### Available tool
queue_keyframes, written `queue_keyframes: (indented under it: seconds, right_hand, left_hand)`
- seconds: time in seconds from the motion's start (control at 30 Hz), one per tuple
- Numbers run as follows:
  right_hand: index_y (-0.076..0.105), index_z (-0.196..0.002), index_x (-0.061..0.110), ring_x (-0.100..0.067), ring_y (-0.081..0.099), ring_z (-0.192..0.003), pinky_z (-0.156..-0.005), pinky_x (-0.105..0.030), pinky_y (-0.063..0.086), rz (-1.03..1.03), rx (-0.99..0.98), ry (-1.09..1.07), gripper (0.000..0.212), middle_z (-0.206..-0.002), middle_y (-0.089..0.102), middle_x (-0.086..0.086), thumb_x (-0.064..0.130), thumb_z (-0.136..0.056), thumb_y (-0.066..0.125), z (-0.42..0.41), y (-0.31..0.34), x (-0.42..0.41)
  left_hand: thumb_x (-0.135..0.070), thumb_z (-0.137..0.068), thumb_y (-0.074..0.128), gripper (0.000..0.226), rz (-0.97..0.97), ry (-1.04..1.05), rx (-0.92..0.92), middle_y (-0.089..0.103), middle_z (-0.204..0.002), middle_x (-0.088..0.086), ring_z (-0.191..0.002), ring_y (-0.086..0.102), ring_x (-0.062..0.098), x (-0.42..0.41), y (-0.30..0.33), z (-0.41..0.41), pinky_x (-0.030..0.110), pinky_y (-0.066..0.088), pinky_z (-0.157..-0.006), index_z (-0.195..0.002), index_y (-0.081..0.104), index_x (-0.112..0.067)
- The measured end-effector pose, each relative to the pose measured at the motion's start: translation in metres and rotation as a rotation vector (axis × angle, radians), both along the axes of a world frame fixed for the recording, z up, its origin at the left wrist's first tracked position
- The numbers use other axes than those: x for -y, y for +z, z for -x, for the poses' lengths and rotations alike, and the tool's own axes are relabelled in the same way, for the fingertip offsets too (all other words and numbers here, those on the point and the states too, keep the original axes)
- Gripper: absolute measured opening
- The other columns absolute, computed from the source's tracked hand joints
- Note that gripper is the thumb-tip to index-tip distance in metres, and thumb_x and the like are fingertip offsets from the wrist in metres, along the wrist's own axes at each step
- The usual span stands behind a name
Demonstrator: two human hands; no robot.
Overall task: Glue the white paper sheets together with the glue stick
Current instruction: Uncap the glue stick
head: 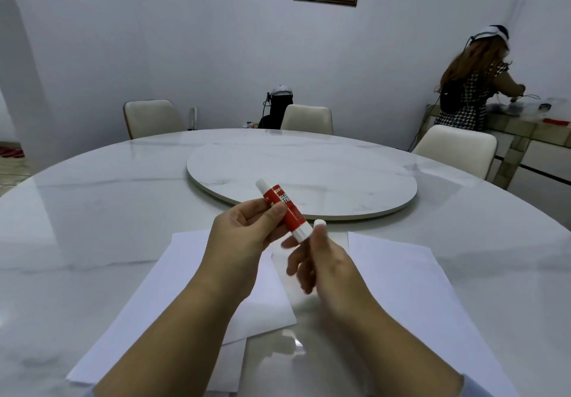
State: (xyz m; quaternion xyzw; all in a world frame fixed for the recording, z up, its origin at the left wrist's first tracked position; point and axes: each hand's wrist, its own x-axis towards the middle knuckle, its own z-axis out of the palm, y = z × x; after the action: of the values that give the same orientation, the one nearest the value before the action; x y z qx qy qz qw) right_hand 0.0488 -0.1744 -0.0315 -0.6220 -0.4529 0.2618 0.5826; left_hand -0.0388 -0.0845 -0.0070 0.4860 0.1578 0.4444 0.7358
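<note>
Red-labelled glue stick (285, 211) sits pinched in the left hand (244, 236) fingers (276, 211), raised above the bench (92, 211). Right hand (321, 260) fingers seemingly grip a small white cap (319, 223) just beside its lower end. Hold the barrel firm, then dab the paper sheets (398, 273) lying below.

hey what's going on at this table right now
A person at a round marble table holds a red and white glue stick up in the left hand. The right hand is beside the stick's lower end, with a small white piece, probably the cap, at its fingertips. White paper sheets lie flat on the table below the hands, some overlapping on the left and one on the right. No gluing looks to have begun. Someone else stands at a counter in the far right corner.
</note>
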Motion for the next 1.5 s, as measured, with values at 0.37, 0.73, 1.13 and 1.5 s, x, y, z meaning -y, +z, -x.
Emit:
queue_keyframes:
  seconds: [0.37, 0.73, 1.13, 1.5]
  right_hand:
    - [0.047, -0.067, 0.017, -0.012, 0.043, -0.052, -0.056, -0.025, 0.033, 0.058, -0.240, 0.108, 0.059, -0.059, 0.052, -0.001, 0.067, -0.087, 0.024, -0.005, -0.001, 0.000]
    - [0.027, -0.052, 0.016, -0.016, 0.033, -0.049, -0.061, -0.028, 0.030, -0.013, -0.240, 0.161, 0.059, -0.044, 0.038, 0.001, 0.051, -0.098, 0.016, -0.012, 0.002, 0.000]
    - [0.048, -0.070, 0.012, -0.017, 0.040, -0.047, -0.059, -0.030, 0.031, -0.052, -0.564, 0.420, 0.052, -0.052, 0.050, -0.005, 0.055, -0.090, 0.029, -0.012, 0.006, 0.005]
    - [0.046, -0.063, 0.014, -0.014, 0.046, -0.055, -0.059, -0.018, 0.041, -0.053, 0.007, 0.137, 0.050, -0.055, 0.055, 0.000, 0.051, -0.092, 0.028, -0.010, 0.000, 0.005]
  left_hand:
    - [-0.003, -0.078, 0.065, 0.017, -0.080, 0.047, -0.036, 0.077, -0.082, 0.004, -0.081, 0.073, 0.018, 0.004, 0.001, -0.001, 0.022, 0.057, -0.072, -0.095, 0.067, -0.006]
    - [-0.013, -0.067, 0.067, 0.025, -0.094, -0.028, -0.008, 0.076, -0.080, 0.004, -0.078, 0.073, 0.017, 0.007, 0.003, 0.000, 0.021, 0.056, -0.068, -0.091, 0.068, -0.006]
    - [-0.019, -0.066, 0.066, 0.032, -0.130, -0.009, -0.053, 0.077, -0.084, 0.005, -0.080, 0.074, 0.018, 0.004, 0.002, 0.003, 0.023, 0.058, -0.074, -0.096, 0.067, -0.006]
    - [-0.024, -0.063, 0.066, 0.033, -0.168, 0.013, -0.087, 0.077, -0.082, 0.001, -0.080, 0.074, 0.016, 0.005, 0.001, 0.003, 0.024, 0.058, -0.075, -0.093, 0.068, -0.011]
